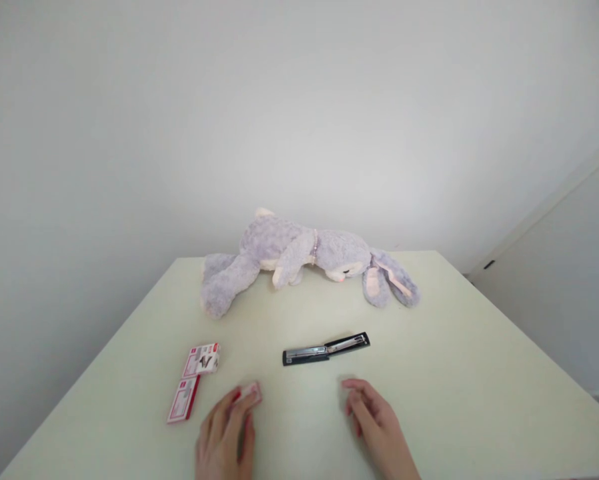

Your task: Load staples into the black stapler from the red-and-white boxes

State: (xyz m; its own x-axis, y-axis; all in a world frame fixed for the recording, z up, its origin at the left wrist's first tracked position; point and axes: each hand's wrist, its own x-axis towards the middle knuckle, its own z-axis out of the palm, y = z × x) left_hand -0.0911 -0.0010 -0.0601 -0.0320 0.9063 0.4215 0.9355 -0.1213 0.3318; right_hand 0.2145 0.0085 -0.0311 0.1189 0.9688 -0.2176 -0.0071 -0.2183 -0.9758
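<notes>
Nearest to the camera, the left hand (225, 437) lies low on the pale counter (479, 373), fingers curled loosely, and its fingertips press on a small pink box (252, 392) at the counter surface; whether the grip truly closes around that box I cannot tell, since only its far end shows past the fingers. Across from it, the right hand (374, 420) rests on the counter too, fingers bent inward in a narrow, empty grip, touching nothing but the surface.

Just to the outer side of the left hand sit two small staple boxes: a flat red-and-white box (183, 399) lying close to the wrist side, and beyond it an opened white box (202, 359) with red print, the two nearly touching end to end.

Beyond both hands, between them and a little nearer the right one, lies a black stapler (325, 349), swung fully open so that its two halves stretch flat in one line, the metal channel showing. It is apart from either hand.

Farthest from the hands, at the back edge of the counter against the plain white wall, a lilac plush rabbit (299, 257) lies on its side, long ears trailing toward the right hand's side.
</notes>
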